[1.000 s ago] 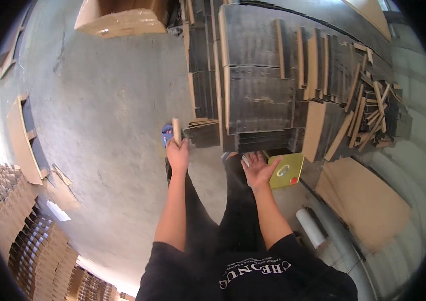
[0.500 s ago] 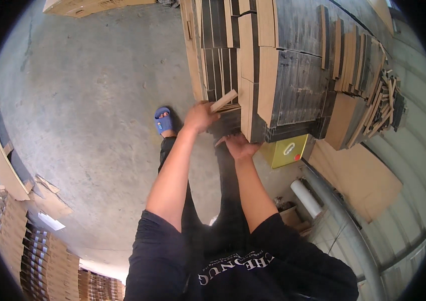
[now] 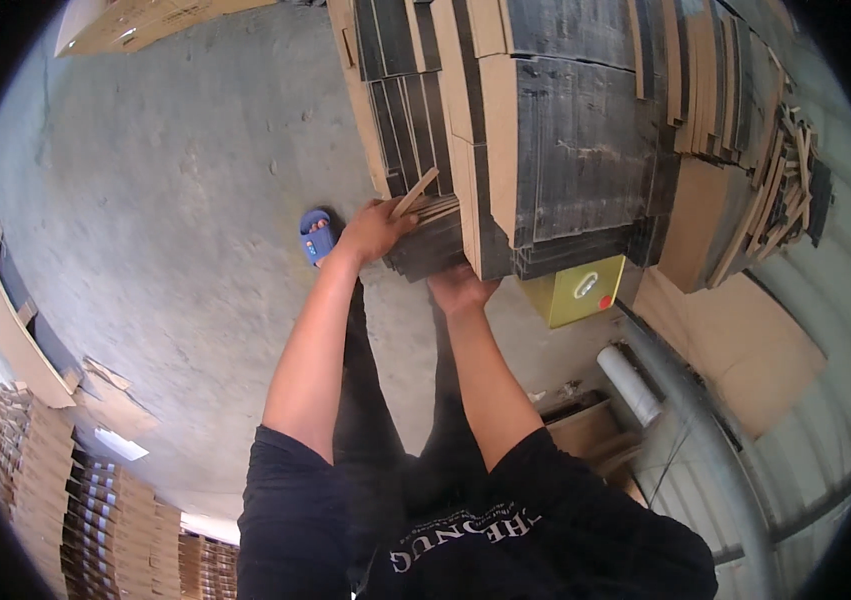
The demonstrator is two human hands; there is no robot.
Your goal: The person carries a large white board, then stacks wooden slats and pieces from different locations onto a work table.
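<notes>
A bundle of dark-faced cardboard pieces [image 3: 427, 246] with brown cut edges sits at the near left corner of a large cardboard stack. My left hand [image 3: 373, 232] is closed around its left side. One loose strip of cardboard [image 3: 415, 192] sticks up at a slant beside the thumb. My right hand [image 3: 462, 290] presses against the near lower side of the bundle. Its fingers go under the pieces and are mostly hidden. Right beside the bundle stands the tall stack of black-and-brown cardboard [image 3: 585, 150].
A yellow-green box [image 3: 577, 290] with a handle stands below the stack's near edge. Right of it lie a white roll [image 3: 629, 384] and a grey pipe [image 3: 690, 410]. Loose strips [image 3: 790, 190] lie at far right. My foot in a blue slipper [image 3: 317, 237] is on the concrete floor.
The bundle has come out nearer and to the left, and more of its dark face shows. My left hand moved left with it; my right hand slid in under it.
</notes>
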